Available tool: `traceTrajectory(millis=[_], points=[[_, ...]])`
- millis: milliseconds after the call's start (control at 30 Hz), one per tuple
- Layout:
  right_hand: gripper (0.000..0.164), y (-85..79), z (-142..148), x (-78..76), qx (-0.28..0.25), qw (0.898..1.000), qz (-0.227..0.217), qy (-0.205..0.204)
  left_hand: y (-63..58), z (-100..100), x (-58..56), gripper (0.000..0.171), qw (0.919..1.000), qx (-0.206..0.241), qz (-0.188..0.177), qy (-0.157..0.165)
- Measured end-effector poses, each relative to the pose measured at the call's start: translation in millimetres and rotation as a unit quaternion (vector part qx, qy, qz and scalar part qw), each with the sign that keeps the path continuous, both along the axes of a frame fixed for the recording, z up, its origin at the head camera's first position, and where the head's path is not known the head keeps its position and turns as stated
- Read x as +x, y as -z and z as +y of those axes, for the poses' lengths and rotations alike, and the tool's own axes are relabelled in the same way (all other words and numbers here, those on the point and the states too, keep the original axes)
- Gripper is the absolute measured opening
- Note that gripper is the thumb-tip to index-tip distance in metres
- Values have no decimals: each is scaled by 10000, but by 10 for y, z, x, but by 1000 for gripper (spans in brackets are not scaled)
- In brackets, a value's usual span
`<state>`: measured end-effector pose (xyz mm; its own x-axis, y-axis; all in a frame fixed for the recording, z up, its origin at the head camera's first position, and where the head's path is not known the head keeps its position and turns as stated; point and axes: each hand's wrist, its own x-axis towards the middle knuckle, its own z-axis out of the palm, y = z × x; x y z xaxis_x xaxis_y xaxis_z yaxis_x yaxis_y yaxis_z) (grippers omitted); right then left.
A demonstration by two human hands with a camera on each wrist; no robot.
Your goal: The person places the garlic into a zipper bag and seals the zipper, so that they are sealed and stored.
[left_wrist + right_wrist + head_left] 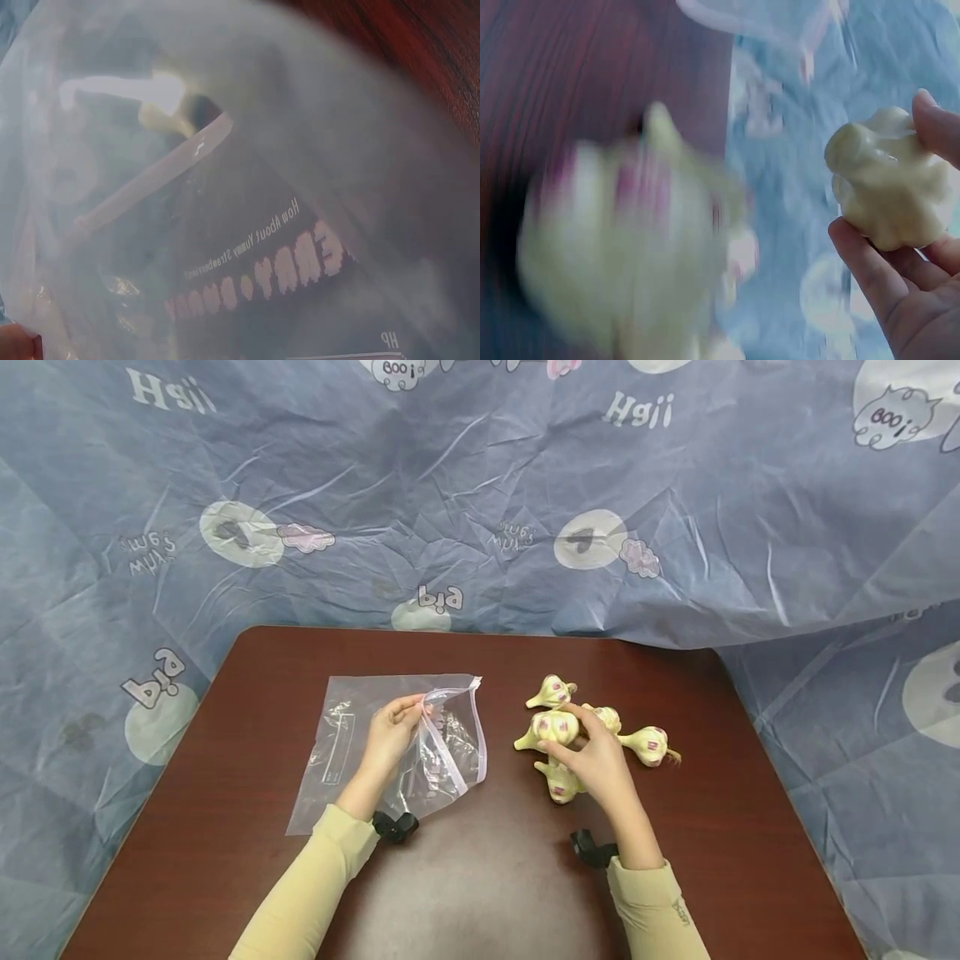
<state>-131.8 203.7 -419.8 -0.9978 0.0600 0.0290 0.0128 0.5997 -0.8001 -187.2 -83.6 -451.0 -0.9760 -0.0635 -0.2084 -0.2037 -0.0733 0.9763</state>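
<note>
A clear zip bag point(337, 727) with a white zip edge lies on the left of the table, its mouth toward the right. My left hand point(393, 727) pinches the upper layer at the mouth, lifting it so the opening gapes. In the left wrist view the see-through plastic point(247, 187) with printed letters fills most of the picture. My right hand point(596, 760) holds a garlic bulb point(554, 727) between thumb and fingers, among the other bulbs. The right wrist view shows this garlic bulb point(889, 184) in the fingers, with a blurred bulb point(630, 247) close to the camera.
Around the right hand lie several more garlic bulbs: one behind point(552, 692), one in front point(561, 783), one to the right point(649, 745). The brown table point(487, 877) ends at the back against a blue printed cloth point(480, 510).
</note>
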Motion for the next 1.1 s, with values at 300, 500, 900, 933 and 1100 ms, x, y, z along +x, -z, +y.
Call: traceTrajectory(millis=[300,500,900,933,1100], points=[[66,90,-616,-237,-686,9953,263,-626,-10,45,17,27,9999,102,43,-45],[64,198,-842,-317,-732,9936,267,-822,3,49,32,28,9999,104,24,-52],[60,514,-1072,-451,145,9901,62,-1392,-28,44,45,27,9996,249,45,-86],[61,536,-1085,-461,164,9892,52,-1459,-29,41,44,27,9997,236,25,-92],[63,611,-1128,-485,-165,9851,-97,-1712,-30,29,35,28,9998,155,-67,-82]])
